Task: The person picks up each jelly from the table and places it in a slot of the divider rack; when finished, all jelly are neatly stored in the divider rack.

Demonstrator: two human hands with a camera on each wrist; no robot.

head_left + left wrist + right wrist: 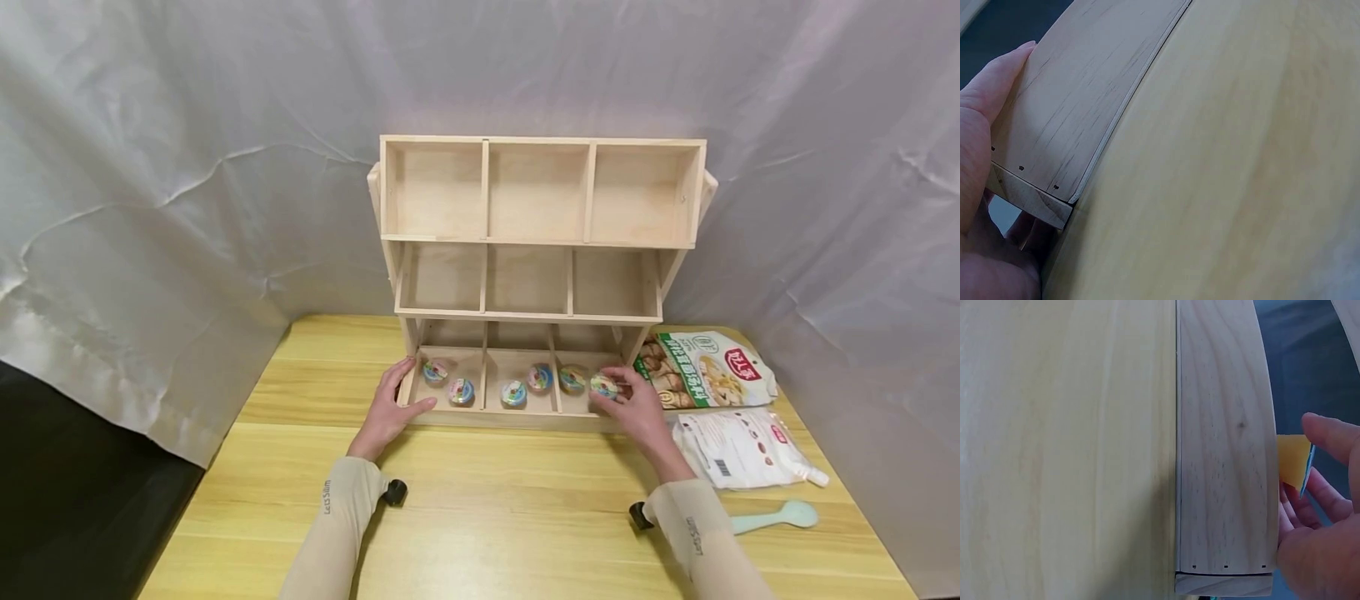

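A three-tier wooden display rack (536, 242) stands on the table, with small lidded jelly cups in its lowest tray. At that tray's left front corner is my left hand (386, 412), thumb over the front board (1091, 87) and fingers around the side. My right hand (637, 408) holds a jelly cup (603, 385) with yellow contents between thumb and fingers in the right compartment. Beside it sits another jelly cup (572, 378). Two cups are in the middle compartment, including a blue-rimmed cup (539, 377), and two in the left, including a pink-lidded cup (435, 371).
Right of the rack lie a green-and-white food packet (708, 369) and a white spouted pouch (750, 450). A pale green spoon (795, 514) lies nearer, partly behind the right sleeve. Grey curtains (187, 125) hang behind and around the wooden table (480, 517).
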